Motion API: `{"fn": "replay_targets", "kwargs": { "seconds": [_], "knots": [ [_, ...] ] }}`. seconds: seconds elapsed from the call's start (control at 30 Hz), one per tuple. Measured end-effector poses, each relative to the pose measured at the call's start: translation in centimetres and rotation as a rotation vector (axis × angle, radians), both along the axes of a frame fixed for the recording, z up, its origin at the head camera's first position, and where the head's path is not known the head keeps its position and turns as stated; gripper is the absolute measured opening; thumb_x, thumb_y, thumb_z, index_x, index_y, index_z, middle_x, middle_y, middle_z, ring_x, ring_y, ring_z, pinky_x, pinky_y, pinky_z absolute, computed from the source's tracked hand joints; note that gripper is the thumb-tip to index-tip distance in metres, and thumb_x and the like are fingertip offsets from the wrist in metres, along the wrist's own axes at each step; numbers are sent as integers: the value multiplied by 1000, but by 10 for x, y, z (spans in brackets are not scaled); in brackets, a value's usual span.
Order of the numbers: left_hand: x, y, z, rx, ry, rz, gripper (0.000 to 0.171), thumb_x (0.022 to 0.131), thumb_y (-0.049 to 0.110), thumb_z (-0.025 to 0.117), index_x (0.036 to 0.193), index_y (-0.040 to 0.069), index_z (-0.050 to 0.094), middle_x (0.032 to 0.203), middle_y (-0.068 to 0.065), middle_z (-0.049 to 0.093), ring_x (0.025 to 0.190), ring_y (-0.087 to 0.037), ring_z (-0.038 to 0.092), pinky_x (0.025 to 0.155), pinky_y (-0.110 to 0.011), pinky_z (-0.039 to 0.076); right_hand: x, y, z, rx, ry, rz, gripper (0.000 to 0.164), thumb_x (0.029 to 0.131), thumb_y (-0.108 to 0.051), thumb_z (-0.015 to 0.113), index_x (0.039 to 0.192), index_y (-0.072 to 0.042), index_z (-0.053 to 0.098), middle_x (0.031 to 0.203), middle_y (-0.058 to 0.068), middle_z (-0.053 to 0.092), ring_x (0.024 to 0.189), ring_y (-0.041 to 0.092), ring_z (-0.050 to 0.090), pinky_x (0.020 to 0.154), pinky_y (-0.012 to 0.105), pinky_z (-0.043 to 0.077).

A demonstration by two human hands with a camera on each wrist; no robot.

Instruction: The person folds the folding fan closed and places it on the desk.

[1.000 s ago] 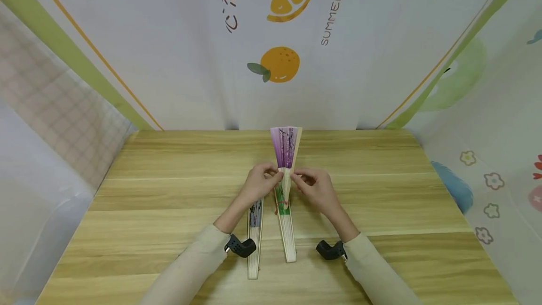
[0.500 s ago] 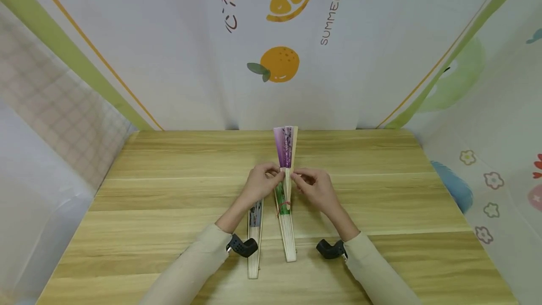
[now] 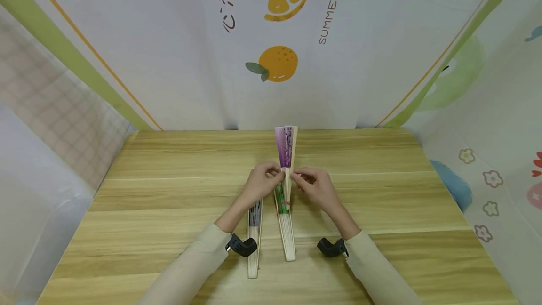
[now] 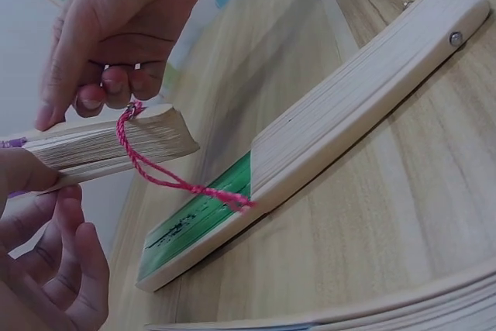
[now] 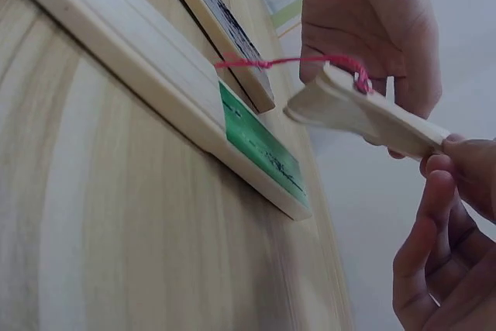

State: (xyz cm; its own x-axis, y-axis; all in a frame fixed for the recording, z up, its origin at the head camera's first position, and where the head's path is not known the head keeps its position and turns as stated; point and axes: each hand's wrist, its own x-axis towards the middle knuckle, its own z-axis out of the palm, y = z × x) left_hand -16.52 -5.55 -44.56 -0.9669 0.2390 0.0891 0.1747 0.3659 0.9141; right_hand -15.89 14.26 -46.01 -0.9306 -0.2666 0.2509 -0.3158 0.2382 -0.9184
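Note:
Both hands hold a partly folded purple folding fan (image 3: 285, 147) above the table, its leaf pointing away from me. My left hand (image 3: 262, 182) pinches the left side of its pale ribs between thumb and fingers. On the opposite side, the thumb and fingertips of my right hand (image 3: 315, 187) pinch the outer rib. A pink cord (image 4: 139, 162) hangs in a loop from the fan's rivet end. Below it lies a folded green fan (image 3: 288, 236), partly covered by the purple one in the head view. A folded grey-blue fan (image 3: 253, 258) lies to the left.
The wooden table (image 3: 169, 164) reaches back to a white curtain (image 3: 182, 84) printed with oranges and lettering. More printed cloth (image 3: 504, 121) hangs along the right side. A black wrist camera (image 3: 242, 246) overlaps the grey-blue fan in the head view.
The purple fan has narrowed, its right outer rib coming in toward the left, mostly in the first half second. Both hands have stayed nearly in place.

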Motion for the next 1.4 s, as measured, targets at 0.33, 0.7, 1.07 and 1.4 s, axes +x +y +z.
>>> {"fn": "replay_targets", "kwargs": {
  "seconds": [0.33, 0.7, 1.07, 1.4],
  "knots": [
    [0, -3, 0, 58, -61, -99, 13, 100, 7, 63, 104, -4, 69, 91, -13, 70, 73, -41, 68, 53, -32, 55, 3, 4, 11, -37, -40, 49, 12, 98, 4, 65, 104, 12, 72, 72, 15, 65, 61, 12, 58, 56, 24, 49],
    [2, -6, 1, 68, -113, -156, 22, 102, 17, 65, 110, -3, 69, 98, -20, 69, 84, -42, 67, 68, -52, 59, 0, 14, 0, -78, -119, 44, 18, 99, -7, 68, 108, 7, 73, 78, 27, 64, 66, 43, 57, 56, 29, 50],
    [2, -6, -1, 80, -99, -160, 24, 101, 16, 68, 110, -6, 68, 100, -16, 70, 83, -41, 69, 68, -53, 59, 0, 17, -2, -76, -87, 95, 17, 100, -8, 67, 107, 5, 74, 84, 31, 64, 68, 44, 57, 59, 30, 52],
    [2, -8, -2, 72, -93, -167, 19, 100, 13, 68, 107, -4, 69, 98, -13, 70, 81, -40, 69, 68, -52, 59, -1, 18, 0, -72, -83, 138, 17, 101, -5, 64, 108, 6, 74, 85, 31, 63, 70, 50, 56, 60, 37, 54]
  ]
}}
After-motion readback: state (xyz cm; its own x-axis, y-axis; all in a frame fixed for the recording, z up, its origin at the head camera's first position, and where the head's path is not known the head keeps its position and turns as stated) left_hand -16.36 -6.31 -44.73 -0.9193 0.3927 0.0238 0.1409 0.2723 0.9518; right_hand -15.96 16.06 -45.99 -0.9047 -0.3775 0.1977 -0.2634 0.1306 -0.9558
